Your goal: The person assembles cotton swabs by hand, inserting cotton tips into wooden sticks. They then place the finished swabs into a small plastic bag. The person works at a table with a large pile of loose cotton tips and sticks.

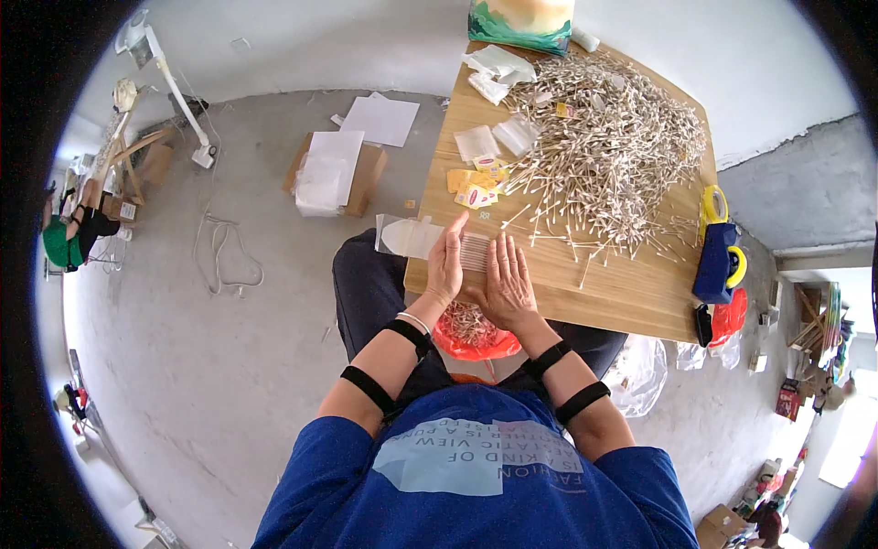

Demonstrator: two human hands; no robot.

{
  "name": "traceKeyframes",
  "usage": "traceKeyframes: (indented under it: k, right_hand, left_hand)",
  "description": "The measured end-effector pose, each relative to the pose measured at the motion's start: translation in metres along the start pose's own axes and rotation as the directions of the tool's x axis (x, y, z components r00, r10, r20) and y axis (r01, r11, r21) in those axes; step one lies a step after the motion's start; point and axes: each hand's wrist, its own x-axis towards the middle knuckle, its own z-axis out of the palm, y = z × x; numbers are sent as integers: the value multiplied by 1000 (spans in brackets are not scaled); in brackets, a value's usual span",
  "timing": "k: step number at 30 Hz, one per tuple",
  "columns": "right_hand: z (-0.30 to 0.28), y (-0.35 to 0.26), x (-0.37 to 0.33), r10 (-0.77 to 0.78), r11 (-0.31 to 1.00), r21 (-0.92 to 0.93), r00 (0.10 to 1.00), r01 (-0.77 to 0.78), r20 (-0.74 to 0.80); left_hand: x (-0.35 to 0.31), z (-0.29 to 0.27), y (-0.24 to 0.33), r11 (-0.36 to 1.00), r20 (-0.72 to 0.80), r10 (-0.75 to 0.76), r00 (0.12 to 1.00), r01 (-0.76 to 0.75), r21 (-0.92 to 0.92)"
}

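A flat row of cotton swabs (475, 252) lies at the near left part of the wooden table (585, 297), between my two hands. My left hand (444, 265) stands on edge along the row's left side, fingers stretched out. Along the right side, my right hand (508, 288) lies with straight fingers, its palm turned toward the row. Some swab ends are hidden by the hands. A clear plastic bag (407, 236) sticks out left of my left hand, over the table edge. Beyond the hands spreads a big heap of loose cotton swabs (613, 156).
Yellow and white cards (474, 186) and clear bags (476, 144) sit left of the heap. A blue tape dispenser (716, 261) stands at the right edge. Below the near edge, a red bag (476, 348) holds swabs. A cardboard box (368, 178) is on the floor at left.
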Motion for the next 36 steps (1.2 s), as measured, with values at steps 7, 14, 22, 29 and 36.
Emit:
traceKeyframes:
  k: [7, 14, 22, 29, 36]
  right_hand:
    - [6, -5, 1, -9, 995, -99, 1000, 10, 6]
    - [3, -6, 2, 42, 992, -116, 999, -38, 34]
    - [5, -6, 1, 40, 996, -80, 999, -38, 22]
    - [-3, -9, 2, 46, 995, -89, 997, -40, 62]
    - [-2, -9, 2, 54, 993, -109, 996, -46, 73]
  left_hand:
    - [3, -5, -2, 979, -99, -69, 993, 49, -196]
    - [-43, -19, 48, 489, 223, 154, 963, -270, 830]
    - [-59, -25, 44, 213, 438, -73, 896, -415, 885]
    - [-60, -19, 43, 137, 434, -25, 900, -427, 894]
    - [-62, -17, 41, 120, 413, -34, 910, -406, 906]
